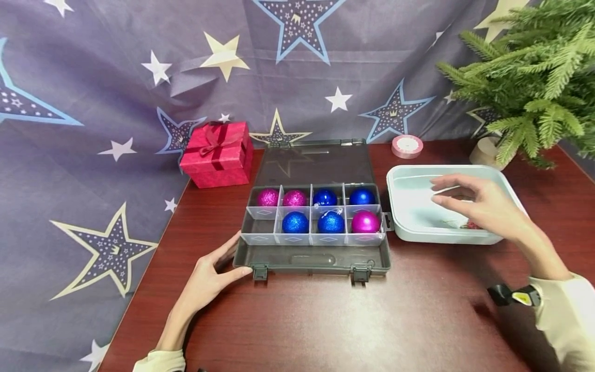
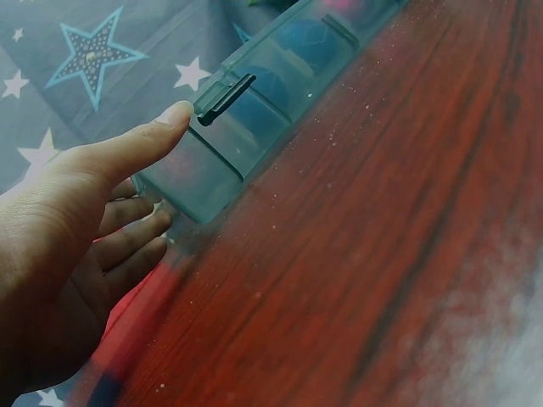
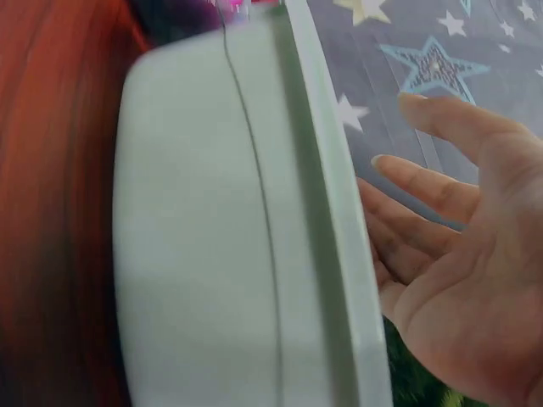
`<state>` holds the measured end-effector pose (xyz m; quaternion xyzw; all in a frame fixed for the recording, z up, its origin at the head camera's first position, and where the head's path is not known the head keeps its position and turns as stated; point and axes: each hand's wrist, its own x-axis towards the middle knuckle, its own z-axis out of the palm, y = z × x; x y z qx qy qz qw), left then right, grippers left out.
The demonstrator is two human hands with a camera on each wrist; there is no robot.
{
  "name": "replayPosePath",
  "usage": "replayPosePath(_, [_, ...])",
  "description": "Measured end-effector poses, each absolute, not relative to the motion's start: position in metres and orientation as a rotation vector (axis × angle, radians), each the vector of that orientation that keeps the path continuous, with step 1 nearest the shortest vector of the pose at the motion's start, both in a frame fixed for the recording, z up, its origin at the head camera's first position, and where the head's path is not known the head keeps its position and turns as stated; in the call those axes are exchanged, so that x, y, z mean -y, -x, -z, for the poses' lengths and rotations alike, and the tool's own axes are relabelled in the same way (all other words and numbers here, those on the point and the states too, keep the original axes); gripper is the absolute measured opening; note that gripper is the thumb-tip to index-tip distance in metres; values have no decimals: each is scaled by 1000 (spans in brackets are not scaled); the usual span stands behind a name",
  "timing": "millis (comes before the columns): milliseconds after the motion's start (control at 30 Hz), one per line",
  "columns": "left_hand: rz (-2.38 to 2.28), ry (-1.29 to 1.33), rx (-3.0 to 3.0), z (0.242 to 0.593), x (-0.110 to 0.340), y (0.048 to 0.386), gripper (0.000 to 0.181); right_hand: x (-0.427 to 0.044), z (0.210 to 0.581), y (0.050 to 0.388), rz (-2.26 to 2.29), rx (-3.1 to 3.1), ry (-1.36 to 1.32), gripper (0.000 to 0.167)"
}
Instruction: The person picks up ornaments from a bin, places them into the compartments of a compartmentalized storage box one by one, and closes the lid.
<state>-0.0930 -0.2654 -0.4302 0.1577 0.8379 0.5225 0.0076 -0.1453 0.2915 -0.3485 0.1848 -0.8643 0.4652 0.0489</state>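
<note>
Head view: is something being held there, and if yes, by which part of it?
The left grip holds the translucent grey rectangular plastic box by its near left corner; the right grip holds nothing.

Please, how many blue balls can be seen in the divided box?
4. Back row of the divided box, counting spaces from the left: a shiny blue ball third, a matte blue ball fourth. Front row: a glittery blue ball second, another glittery blue ball third. None seems hidden.

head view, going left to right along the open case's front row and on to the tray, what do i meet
Empty compartment → glittery blue ball → second glittery blue ball → magenta ball → pale tray
</note>
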Motion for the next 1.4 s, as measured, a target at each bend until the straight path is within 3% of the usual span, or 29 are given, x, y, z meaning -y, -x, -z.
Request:
replayPosePath(300, [-1627,-476,-2624,430,265,93,78,-333,338,135,-985,2946,-269,40])
replayPosePath(1067, [-1626,-487,-2625,431,266,93,79,-355,328,136,-507,3252,-346,44])
replayPosePath(1400, [-1634,-491,-2620,431,266,93,79,-347,322,141,-382,3376,-322,57])
